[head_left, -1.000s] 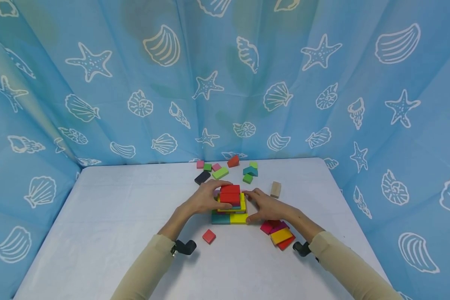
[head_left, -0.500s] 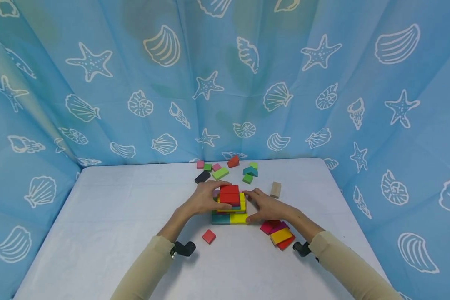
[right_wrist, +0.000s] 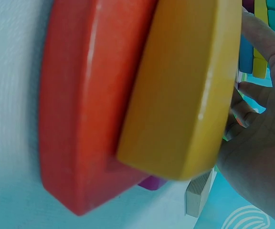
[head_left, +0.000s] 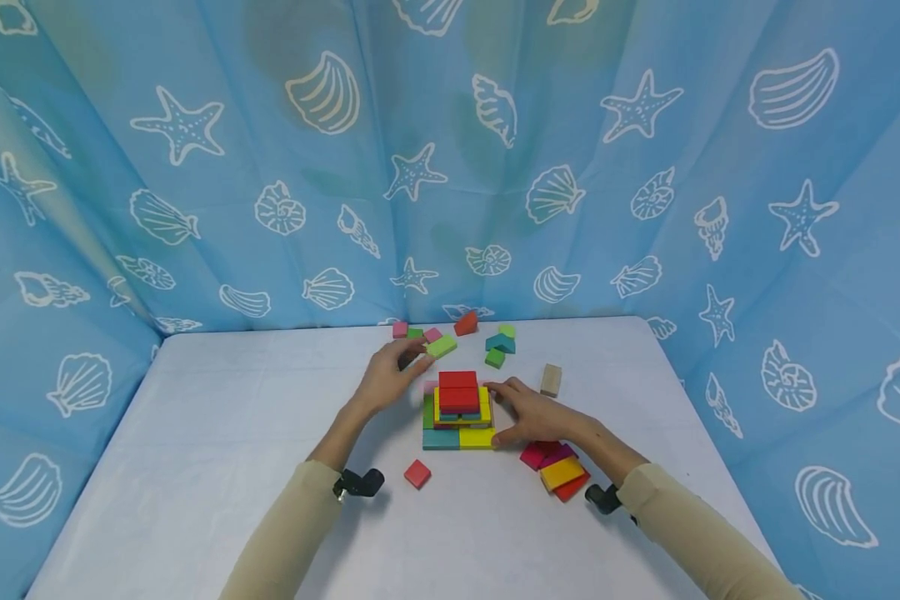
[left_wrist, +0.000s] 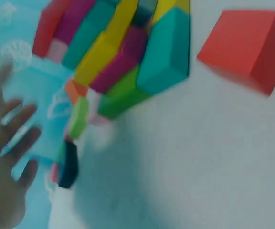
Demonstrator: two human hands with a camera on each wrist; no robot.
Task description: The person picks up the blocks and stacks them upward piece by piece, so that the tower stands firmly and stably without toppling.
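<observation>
A stepped stack of coloured wooden blocks (head_left: 458, 393) stands mid-table, with red blocks on top, yellow edges below and a teal and yellow base. My left hand (head_left: 392, 375) is beyond its left side, holding nothing, fingers spread in the blurred left wrist view. It is close to a light green block (head_left: 441, 347) and covers a black block in the head view; that black block (left_wrist: 68, 166) shows in the left wrist view. My right hand (head_left: 534, 414) lies along the stack's right side, thumb at the front base corner, fingers loosely bent towards the back.
Small green, pink, teal and red blocks (head_left: 466, 322) lie along the table's back edge. A plain wood block (head_left: 551, 379) lies behind my right hand. A pile with an orange block (head_left: 562, 472) sits under my right wrist. One red block (head_left: 417, 473) lies in front.
My left hand has left the red blocks on top of the stack and moved back and left towards the black and light green blocks. The right hand has stayed in place.
</observation>
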